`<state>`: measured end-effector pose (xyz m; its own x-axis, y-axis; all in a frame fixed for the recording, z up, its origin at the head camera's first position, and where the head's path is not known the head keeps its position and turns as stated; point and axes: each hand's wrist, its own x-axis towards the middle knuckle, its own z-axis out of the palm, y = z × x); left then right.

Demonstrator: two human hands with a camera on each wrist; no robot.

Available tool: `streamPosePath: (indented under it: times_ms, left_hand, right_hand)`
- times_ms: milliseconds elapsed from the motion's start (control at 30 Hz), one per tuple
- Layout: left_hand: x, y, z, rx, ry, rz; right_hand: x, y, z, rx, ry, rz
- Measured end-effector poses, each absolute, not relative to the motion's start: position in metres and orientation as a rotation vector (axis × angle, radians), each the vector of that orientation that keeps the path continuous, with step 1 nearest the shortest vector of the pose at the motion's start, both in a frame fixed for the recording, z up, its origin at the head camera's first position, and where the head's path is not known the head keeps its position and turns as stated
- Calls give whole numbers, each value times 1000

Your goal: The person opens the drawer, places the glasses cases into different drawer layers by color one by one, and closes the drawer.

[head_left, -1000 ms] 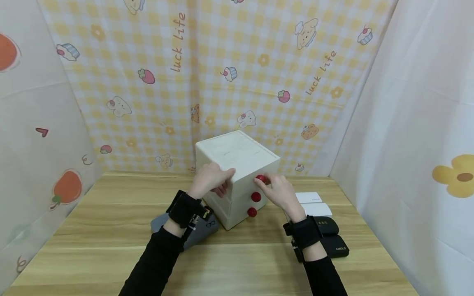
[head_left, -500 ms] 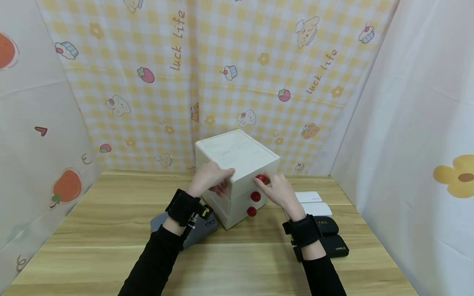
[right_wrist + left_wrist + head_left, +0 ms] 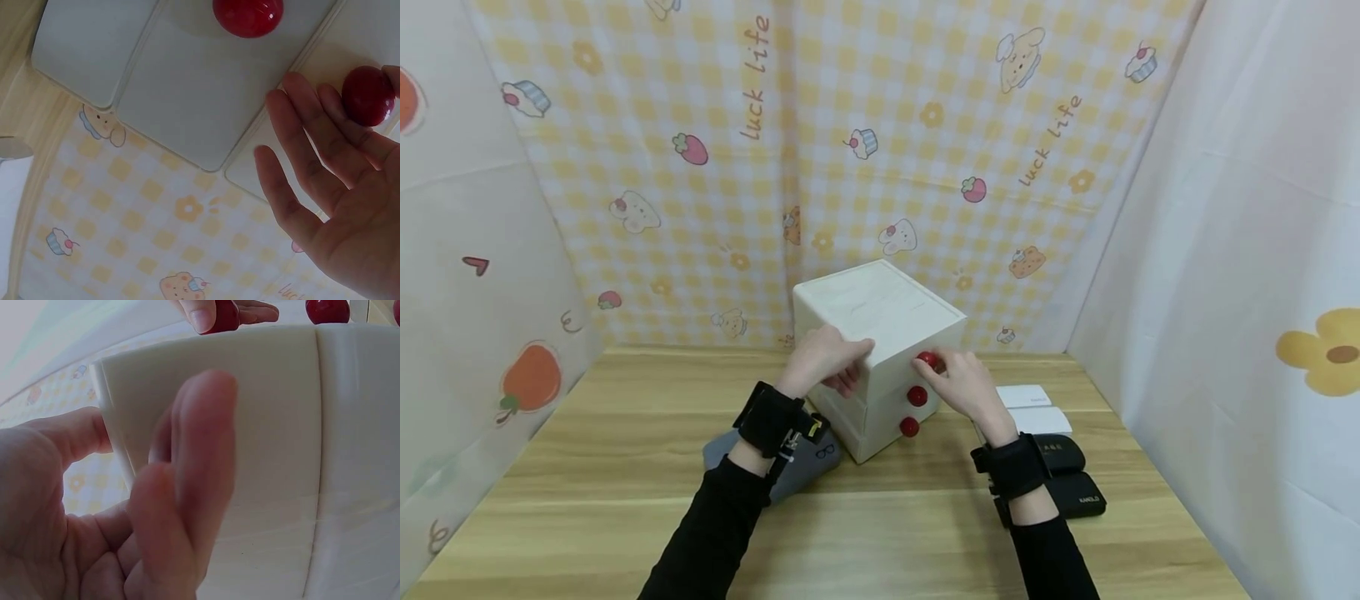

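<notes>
A small white drawer cabinet (image 3: 887, 304) stands at an angle on the table, a column of red round knobs on its front. My right hand (image 3: 966, 385) pinches the top knob (image 3: 927, 359) between thumb and index finger; the other fingers spread loosely beside the front in the right wrist view. Below it are the middle knob (image 3: 917, 396) and the bottom knob (image 3: 909, 427). My left hand (image 3: 822, 360) rests on the cabinet's left corner, thumb along the top edge and fingers by the side wall (image 3: 269, 456). The drawers look closed.
A grey-blue case (image 3: 808, 468) with a glasses print lies under my left wrist, partly hidden. Right of the cabinet are white flat boxes (image 3: 1037, 421) and black cases (image 3: 1078, 496) with lettering. Patterned curtain (image 3: 880, 167) stands close behind the cabinet.
</notes>
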<state>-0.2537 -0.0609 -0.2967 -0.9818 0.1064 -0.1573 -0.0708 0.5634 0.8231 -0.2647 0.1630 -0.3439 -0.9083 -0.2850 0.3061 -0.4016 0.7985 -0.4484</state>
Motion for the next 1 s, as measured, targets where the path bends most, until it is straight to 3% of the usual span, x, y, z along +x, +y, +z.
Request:
streamPosePath:
  times_ms: [1000]
  left_hand:
    - [-254, -66, -299, 94, 2598, 1419]
  right_hand:
    - [-205, 215, -348, 546, -2653, 534]
